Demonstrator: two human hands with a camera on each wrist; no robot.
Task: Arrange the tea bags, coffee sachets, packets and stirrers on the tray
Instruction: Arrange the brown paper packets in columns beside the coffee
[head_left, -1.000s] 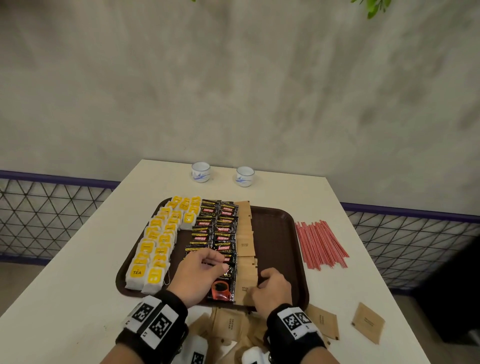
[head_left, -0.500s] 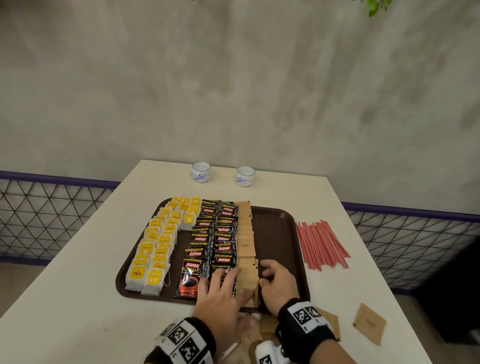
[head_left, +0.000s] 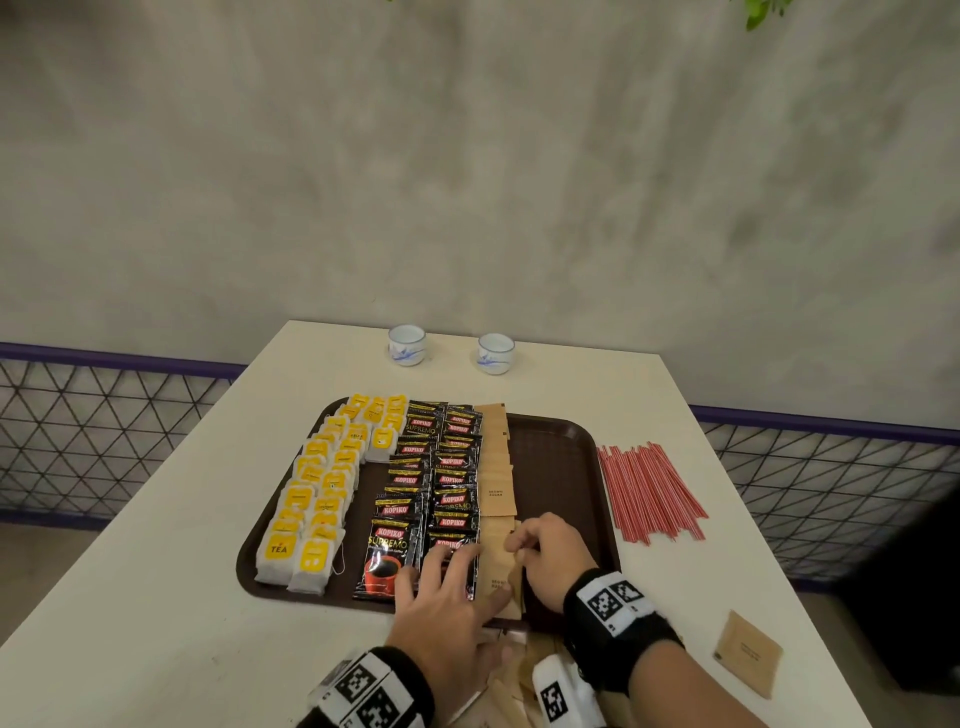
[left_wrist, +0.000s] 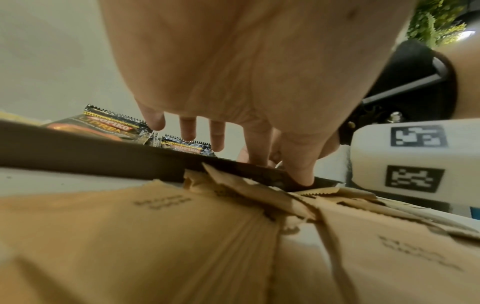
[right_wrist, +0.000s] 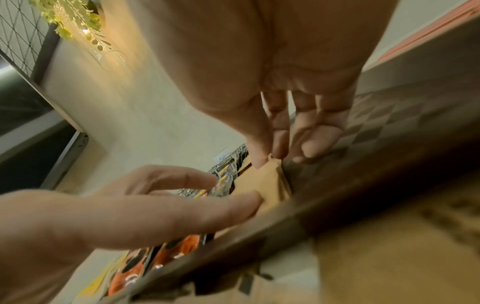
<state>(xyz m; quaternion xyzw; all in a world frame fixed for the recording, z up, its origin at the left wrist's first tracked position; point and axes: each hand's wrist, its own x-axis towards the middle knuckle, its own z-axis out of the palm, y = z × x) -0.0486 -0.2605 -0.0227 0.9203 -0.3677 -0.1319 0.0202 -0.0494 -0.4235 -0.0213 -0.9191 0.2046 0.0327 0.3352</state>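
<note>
Brown packets (head_left: 497, 564) sit in a column on the tray (head_left: 563, 467), next to the coffee sachets (head_left: 449, 491). Right hand (head_left: 550, 558) pinches a packet's edge, left hand (head_left: 447, 603) lies flat with fingers spread, steadying the row. One clumsy nudge probably skews those thin, papery overlapping packets. Stirrers (head_left: 647, 486) still on the counter (head_left: 156, 623).

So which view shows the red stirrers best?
The head view: the red stirrers lie in a loose bundle on the table, right of the tray. The right wrist view catches only a blurred red strip at top right; the left wrist view shows none.
</note>
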